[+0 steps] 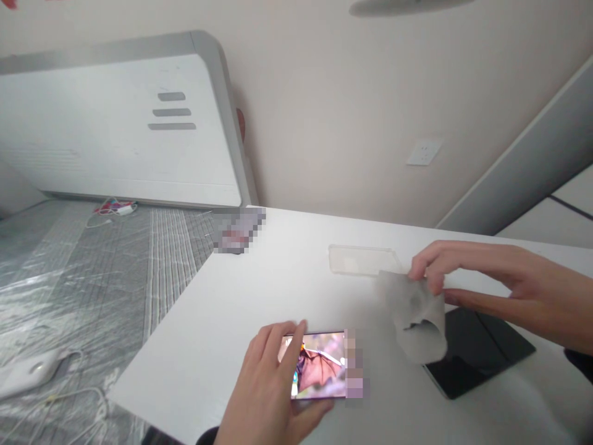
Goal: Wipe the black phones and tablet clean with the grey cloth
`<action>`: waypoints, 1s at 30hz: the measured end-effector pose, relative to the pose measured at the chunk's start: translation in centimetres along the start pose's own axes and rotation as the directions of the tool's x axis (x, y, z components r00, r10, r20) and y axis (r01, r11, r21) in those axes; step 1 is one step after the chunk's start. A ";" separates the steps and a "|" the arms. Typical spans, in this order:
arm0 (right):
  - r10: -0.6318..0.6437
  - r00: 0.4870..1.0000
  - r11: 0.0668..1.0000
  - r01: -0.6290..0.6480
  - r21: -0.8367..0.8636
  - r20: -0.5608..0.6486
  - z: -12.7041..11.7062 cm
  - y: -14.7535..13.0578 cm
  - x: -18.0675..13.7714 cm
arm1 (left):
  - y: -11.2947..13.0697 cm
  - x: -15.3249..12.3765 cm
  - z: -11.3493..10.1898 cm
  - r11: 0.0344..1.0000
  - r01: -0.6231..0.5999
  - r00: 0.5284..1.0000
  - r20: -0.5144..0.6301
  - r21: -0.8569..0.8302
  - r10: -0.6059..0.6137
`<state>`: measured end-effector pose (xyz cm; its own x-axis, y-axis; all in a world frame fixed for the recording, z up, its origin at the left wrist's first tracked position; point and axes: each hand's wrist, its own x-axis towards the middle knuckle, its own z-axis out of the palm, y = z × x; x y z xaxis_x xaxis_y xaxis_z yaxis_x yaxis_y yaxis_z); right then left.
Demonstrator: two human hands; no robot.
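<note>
My left hand point(271, 389) grips the left end of a phone point(324, 364) that lies on the white table point(259, 290); its screen is lit with a colourful picture. My right hand point(500, 284) pinches a pale grey wipe point(417, 315) between thumb and fingers and holds it just above the table, over the corner of a black glossy slab point(482, 352). A clear phone case point(361, 259) lies flat behind the wipe.
A bed with a striped grey cover point(92, 278) stands left of the table, with cables point(113, 208) and a white charger point(28, 371) on it. A white headboard point(120, 130) leans at the wall. A wall socket point(424, 151) is behind the table.
</note>
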<state>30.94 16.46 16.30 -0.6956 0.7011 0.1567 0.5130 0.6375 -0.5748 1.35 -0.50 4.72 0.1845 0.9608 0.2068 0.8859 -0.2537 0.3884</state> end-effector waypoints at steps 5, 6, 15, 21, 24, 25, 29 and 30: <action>0.047 0.999 0.999 -0.047 0.015 -0.002 0.3 -0.3 -0.2 | -0.1 -0.7 -0.7 0.999 -0.049 0.998 0.050 0.010 0.049; 0.048 0.999 0.999 -0.048 0.022 0.004 0.3 -0.4 -0.2 | -0.2 -0.7 -1.1 0.998 -0.061 0.996 0.062 0.014 0.061; 0.010 0.998 0.998 -0.014 0.059 0.061 0.8 -0.6 0.0 | -0.4 -0.7 -1.2 0.993 -0.109 0.994 -0.007 0.037 0.109; 0.007 1.000 1.000 -0.006 -0.012 0.013 1.6 -0.3 -0.7 | 0.4 -1.2 0.2 0.999 0.005 1.000 -0.026 0.054 -0.003; 0.039 0.997 0.999 -0.040 -0.011 -0.064 2.1 -0.7 -0.9 | -0.3 -2.4 -1.0 0.998 0.046 0.999 0.020 0.034 -0.046; 0.046 0.995 0.999 -0.046 0.004 -0.089 2.3 -1.0 -0.7 | -0.7 -2.9 -1.5 0.998 0.053 0.998 0.027 0.030 -0.053; 0.058 0.991 0.989 -0.040 0.142 -0.125 4.1 -3.1 0.3 | -1.8 -4.1 -2.6 0.995 0.103 0.994 0.030 0.003 -0.103; 0.061 0.992 0.986 -0.042 0.158 -0.115 5.0 -3.7 0.6 | -1.9 -4.2 -2.5 0.994 0.106 0.994 0.015 -0.009 -0.106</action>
<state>26.14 12.89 14.51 -0.6008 0.7706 0.2127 0.4557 0.5488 -0.7008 -2.14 -4.38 5.32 0.0958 0.9839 0.1512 0.8968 -0.1512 0.4158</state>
